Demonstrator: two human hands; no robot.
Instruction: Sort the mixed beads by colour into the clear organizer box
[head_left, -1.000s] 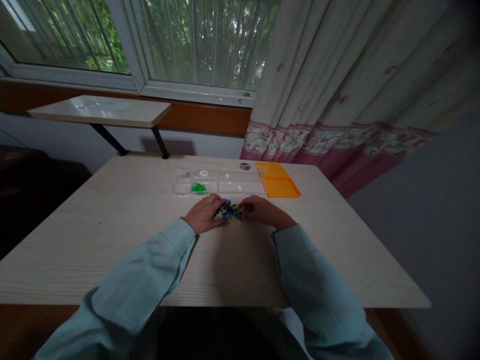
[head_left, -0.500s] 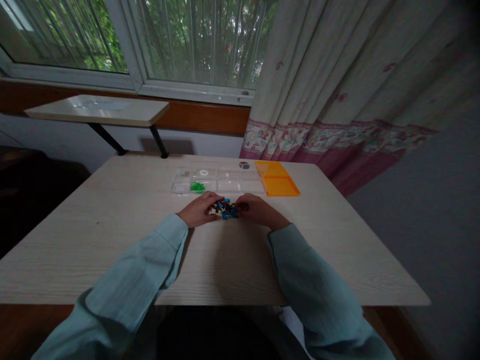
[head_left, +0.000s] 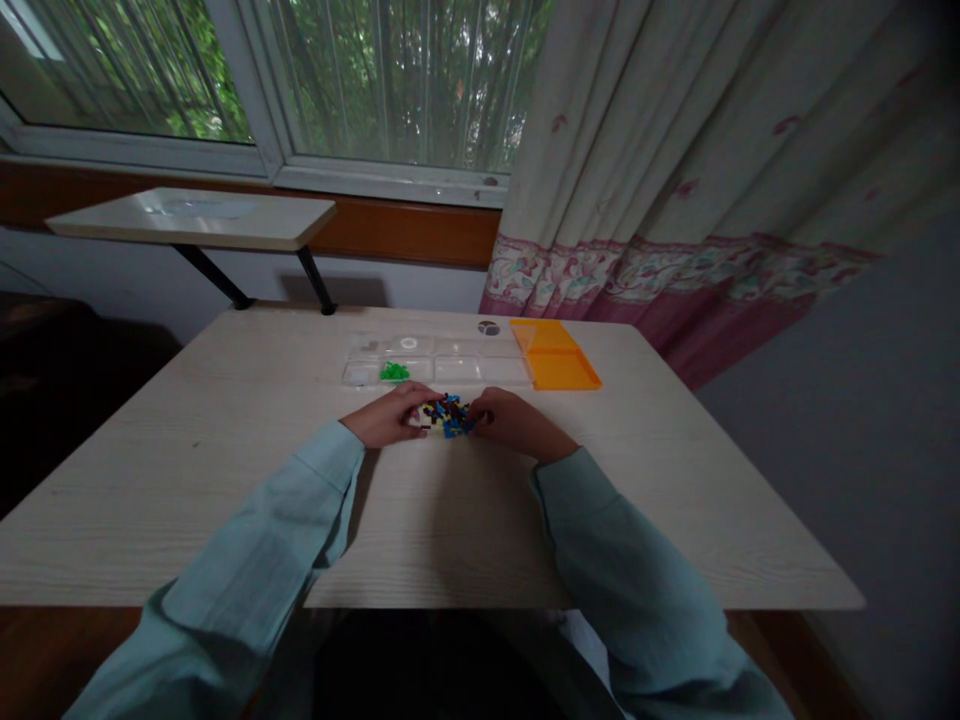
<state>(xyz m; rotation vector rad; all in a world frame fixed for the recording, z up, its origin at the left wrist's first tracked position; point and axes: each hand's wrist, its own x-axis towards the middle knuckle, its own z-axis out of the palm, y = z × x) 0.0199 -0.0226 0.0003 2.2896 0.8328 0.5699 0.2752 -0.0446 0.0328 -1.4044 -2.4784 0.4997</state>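
1 pile of mixed pcs was set btwn L hand (thumb & fingers held apart) & R hand (bunched; grip can't be told). 1 green heap was seen just beyond L hand, in 1 clear tray.

Floral curtain hangs beside window.

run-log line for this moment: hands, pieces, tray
left hand: at left edge of mixed pieces | right hand: at their right edge | clear tray: green pieces in one compartment

The table bears pieces, clear tray, orange case.
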